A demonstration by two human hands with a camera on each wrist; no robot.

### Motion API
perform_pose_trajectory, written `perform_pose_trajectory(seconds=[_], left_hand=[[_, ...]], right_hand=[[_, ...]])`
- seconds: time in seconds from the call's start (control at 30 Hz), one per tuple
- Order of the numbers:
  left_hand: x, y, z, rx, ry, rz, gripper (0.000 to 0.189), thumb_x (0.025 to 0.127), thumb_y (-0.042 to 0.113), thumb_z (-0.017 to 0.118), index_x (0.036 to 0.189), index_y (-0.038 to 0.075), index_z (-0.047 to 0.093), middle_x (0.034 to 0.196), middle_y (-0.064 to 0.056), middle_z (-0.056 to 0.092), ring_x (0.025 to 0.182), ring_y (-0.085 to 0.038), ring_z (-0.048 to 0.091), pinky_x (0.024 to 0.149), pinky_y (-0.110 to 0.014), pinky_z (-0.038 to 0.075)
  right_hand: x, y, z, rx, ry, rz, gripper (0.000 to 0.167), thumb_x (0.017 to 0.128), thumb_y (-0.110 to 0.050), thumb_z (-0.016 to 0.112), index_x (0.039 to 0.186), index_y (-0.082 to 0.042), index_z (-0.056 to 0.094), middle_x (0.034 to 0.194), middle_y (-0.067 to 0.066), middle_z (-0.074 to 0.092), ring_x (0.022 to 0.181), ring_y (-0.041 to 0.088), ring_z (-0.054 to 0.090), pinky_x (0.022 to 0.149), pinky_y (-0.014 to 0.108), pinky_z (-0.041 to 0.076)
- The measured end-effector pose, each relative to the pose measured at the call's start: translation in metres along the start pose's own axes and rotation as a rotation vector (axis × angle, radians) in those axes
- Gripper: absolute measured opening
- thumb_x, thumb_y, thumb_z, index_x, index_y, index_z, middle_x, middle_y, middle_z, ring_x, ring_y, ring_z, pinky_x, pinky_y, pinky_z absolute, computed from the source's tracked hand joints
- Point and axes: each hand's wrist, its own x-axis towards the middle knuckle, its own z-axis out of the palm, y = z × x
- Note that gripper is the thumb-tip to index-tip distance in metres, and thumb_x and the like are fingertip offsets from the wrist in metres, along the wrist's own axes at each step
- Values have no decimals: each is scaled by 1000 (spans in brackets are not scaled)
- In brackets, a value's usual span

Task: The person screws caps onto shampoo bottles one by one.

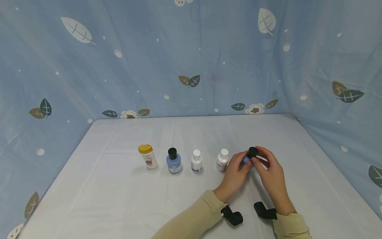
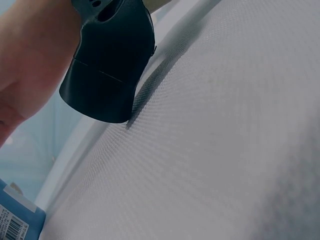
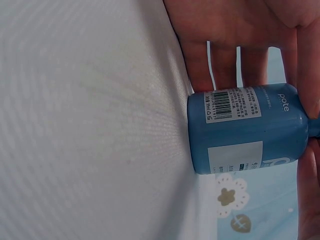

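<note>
A blue bottle point(image 3: 235, 130) with a black cap point(image 1: 253, 152) stands upright on the white cloth, at the right end of a row of bottles. My left hand point(image 1: 235, 171) grips its body from the left, with several fingers behind it and the thumb in front. From the right, my right hand point(image 1: 272, 171) holds it high up, thumb and fingers about the cap and neck. Both hands hide much of the bottle in the head view. Only a corner of the blue bottle point(image 2: 19, 215) enters the left wrist view, below the right forearm's black wrist mount point(image 2: 107, 65).
Left of my hands stand a white bottle point(image 1: 222, 161), a second white bottle point(image 1: 196, 162), another blue bottle with a black cap point(image 1: 174, 163) and a white bottle with a yellow cap point(image 1: 148, 157). A patterned blue curtain point(image 1: 191, 59) rises behind the table point(image 1: 119, 199).
</note>
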Motion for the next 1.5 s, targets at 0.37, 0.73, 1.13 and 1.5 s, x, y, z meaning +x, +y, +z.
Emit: perform_pose_trajectory(seconds=[0.37, 0.73, 1.13, 1.5], left_hand=[[-1, 3, -1, 0, 0, -1, 36, 92, 23, 50, 128, 19, 47, 121, 5, 48, 113, -8, 43, 93, -26, 36], [0, -1, 0, 9, 2, 5, 36, 92, 27, 49, 128, 20, 48, 121, 5, 48, 112, -8, 43, 92, -27, 36], [0, -2, 0, 9, -8, -2, 36, 92, 28, 48, 128, 21, 47, 122, 6, 47, 112, -7, 43, 92, -26, 36], [0, -1, 0, 19, -2, 8, 37, 92, 25, 49, 128, 19, 47, 122, 6, 47, 113, -7, 42, 93, -26, 35]], right_hand=[[-1, 16, 3, -22, -1, 15, 45, 85, -28, 61, 128, -28, 46, 120, -3, 53, 107, 7, 50, 81, 13, 41], [-2, 0, -2, -11, -46, 51, 44, 89, -18, 53, 132, -22, 43, 124, 7, 51, 108, 16, 51, 79, 13, 41], [-2, -11, -3, -39, -45, 79, 44, 88, -18, 56, 130, -27, 45, 121, 1, 53, 103, -1, 49, 79, 10, 40], [0, -47, -6, -44, -30, 43, 43, 85, -6, 59, 126, -4, 47, 115, 8, 53, 102, 1, 48, 84, 14, 40]])
